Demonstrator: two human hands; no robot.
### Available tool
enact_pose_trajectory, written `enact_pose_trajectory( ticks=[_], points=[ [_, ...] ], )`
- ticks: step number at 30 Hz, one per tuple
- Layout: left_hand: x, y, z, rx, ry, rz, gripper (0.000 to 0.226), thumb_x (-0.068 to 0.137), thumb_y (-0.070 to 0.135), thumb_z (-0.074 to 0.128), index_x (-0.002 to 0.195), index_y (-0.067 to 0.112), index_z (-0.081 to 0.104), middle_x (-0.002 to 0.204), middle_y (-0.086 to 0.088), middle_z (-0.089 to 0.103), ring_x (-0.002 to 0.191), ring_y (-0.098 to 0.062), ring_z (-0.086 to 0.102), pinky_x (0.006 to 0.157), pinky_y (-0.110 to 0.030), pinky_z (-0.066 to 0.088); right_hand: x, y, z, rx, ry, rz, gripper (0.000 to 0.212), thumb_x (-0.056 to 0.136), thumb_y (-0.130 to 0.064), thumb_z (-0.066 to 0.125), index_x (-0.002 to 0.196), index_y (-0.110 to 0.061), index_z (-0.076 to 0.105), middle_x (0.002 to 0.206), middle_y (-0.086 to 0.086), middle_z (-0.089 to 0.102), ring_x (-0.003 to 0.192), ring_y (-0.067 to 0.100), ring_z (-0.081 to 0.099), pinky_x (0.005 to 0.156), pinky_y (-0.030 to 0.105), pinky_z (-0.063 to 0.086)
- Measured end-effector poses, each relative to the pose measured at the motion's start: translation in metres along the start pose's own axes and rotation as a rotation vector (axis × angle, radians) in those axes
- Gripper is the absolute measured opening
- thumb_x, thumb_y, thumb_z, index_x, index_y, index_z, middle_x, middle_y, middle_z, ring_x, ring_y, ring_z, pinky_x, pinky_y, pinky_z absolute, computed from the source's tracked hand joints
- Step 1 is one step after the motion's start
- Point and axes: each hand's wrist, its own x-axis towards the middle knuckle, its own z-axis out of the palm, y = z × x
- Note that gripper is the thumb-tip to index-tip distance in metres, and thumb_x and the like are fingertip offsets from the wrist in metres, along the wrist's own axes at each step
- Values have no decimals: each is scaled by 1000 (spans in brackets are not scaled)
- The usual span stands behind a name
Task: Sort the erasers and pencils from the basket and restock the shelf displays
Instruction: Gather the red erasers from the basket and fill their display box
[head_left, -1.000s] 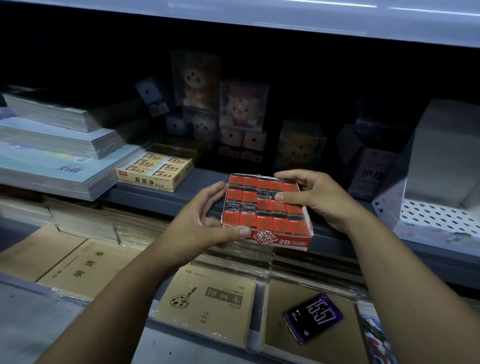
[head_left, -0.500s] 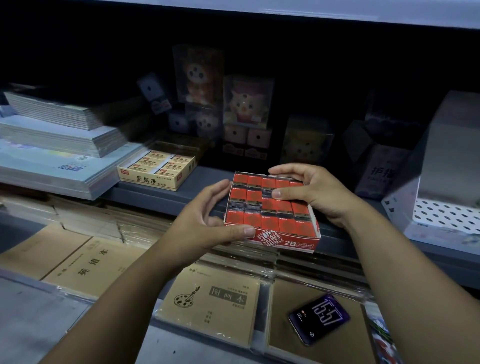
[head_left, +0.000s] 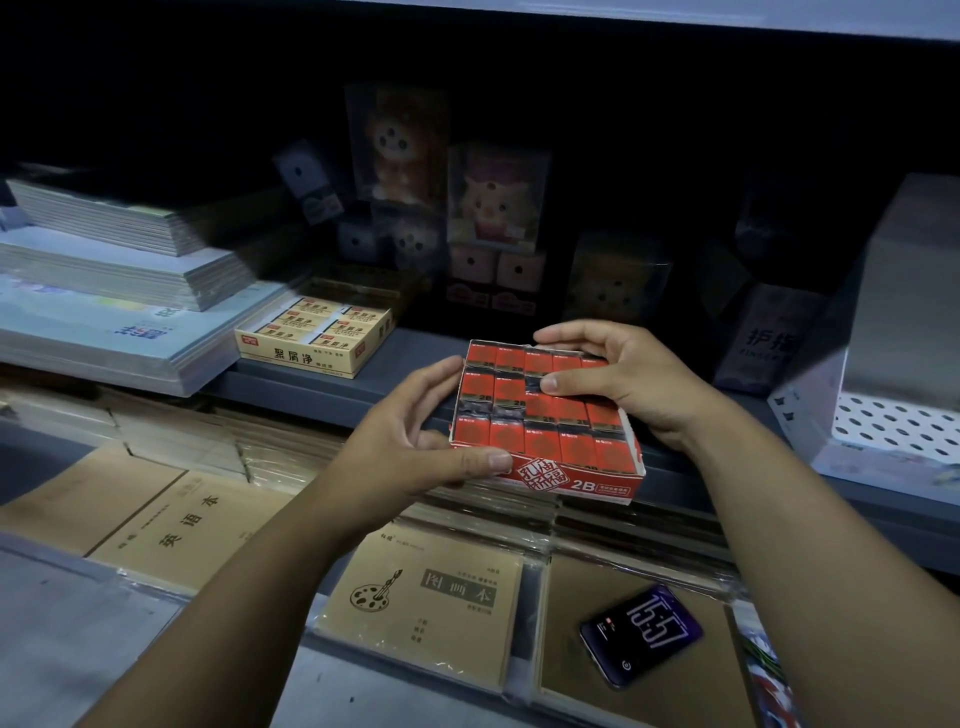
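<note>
A red display box of 2B erasers (head_left: 540, 415), packed with rows of red-wrapped erasers, is held over the front edge of the grey shelf (head_left: 395, 364). My left hand (head_left: 415, 441) grips its near left corner, thumb along the front rim. My right hand (head_left: 618, 379) holds the far right side, thumb pressed on the erasers and fingers curled over the back edge. A yellow box of erasers (head_left: 317, 335) sits on the same shelf to the left.
Stacks of notebooks (head_left: 104, 291) fill the shelf's left end. Boxed plush toys (head_left: 493, 208) stand at the back, and a white perforated stand (head_left: 893, 395) at the right. Below lie brown exercise books (head_left: 431, 592) and a phone (head_left: 641, 634).
Both hands and the red box have stayed almost in place; the box has tilted slightly and edged a little farther onto the shelf edge.
</note>
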Motion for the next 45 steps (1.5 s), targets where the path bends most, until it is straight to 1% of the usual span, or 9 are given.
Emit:
enact_pose_trajectory(
  ticks=[7, 11, 14, 18, 23, 27, 35, 39, 45],
  points=[
    [0, -1, 0, -11, 8, 1, 100, 66, 12, 84, 151, 34, 36, 151, 12, 50, 103, -22, 75, 85, -37, 62, 2, 0, 5, -8, 9, -3, 46, 78, -8, 83, 119, -23, 70, 110, -4, 76, 95, 20, 75, 74, 35, 63],
    [0, -1, 1, -12, 7, 2, 98, 68, 10, 83, 150, 35, 36, 149, 13, 51, 104, -18, 74, 81, -32, 62, 3, 0, 4, -23, -5, 3, 46, 78, -9, 84, 120, -24, 70, 114, -3, 74, 97, 19, 75, 78, 37, 63],
    [0, 0, 0, 5, 7, -5, 99, 68, 12, 84, 151, 35, 35, 150, 14, 50, 104, -18, 74, 86, -37, 62, 3, 0, 5, -16, -4, 4, 48, 78, -9, 84, 121, -25, 69, 115, -2, 74, 97, 20, 75, 77, 38, 63],
    [-1, 1, -1, 22, 4, -13, 102, 67, 16, 84, 152, 36, 33, 150, 16, 49, 105, -19, 74, 89, -43, 61, -1, 0, 5, -33, 2, -8, 51, 79, -12, 84, 124, -26, 66, 117, -3, 72, 96, 18, 75, 73, 33, 62],
    [-3, 1, 0, 7, 6, -12, 99, 67, 14, 83, 150, 36, 34, 148, 17, 50, 105, -18, 74, 86, -39, 62, -3, 0, 5, -39, 16, -15, 53, 77, -14, 85, 125, -27, 66, 117, -3, 71, 96, 16, 75, 72, 32, 62],
    [-3, 0, 0, 15, 14, -10, 98, 68, 14, 84, 150, 36, 35, 149, 15, 50, 105, -19, 74, 88, -44, 61, 0, -1, 6, -47, 38, -6, 56, 74, -14, 87, 124, -27, 67, 116, -3, 73, 97, 17, 75, 76, 36, 63],
    [-2, 0, -2, 47, 9, -12, 102, 68, 17, 85, 153, 35, 33, 151, 14, 49, 105, -17, 74, 88, -43, 62, -2, -4, 2, -21, 5, 17, 62, 74, -11, 84, 131, -25, 63, 116, -3, 72, 99, 16, 74, 73, 29, 61],
    [-2, 0, -2, 58, 9, -18, 103, 67, 19, 85, 154, 35, 32, 151, 15, 48, 105, -19, 74, 90, -48, 60, -6, -3, -6, 32, 13, 10, 65, 73, -7, 83, 132, -20, 61, 121, -1, 72, 107, 17, 72, 81, 31, 61],
    [-4, -1, -2, 59, 6, -18, 101, 65, 21, 85, 150, 37, 34, 147, 17, 51, 103, -22, 74, 89, -50, 60, -22, 2, -20, 5, 72, -20, 57, 70, -11, 84, 124, -20, 67, 126, -1, 70, 111, 14, 69, 89, 33, 60]
  ],
)
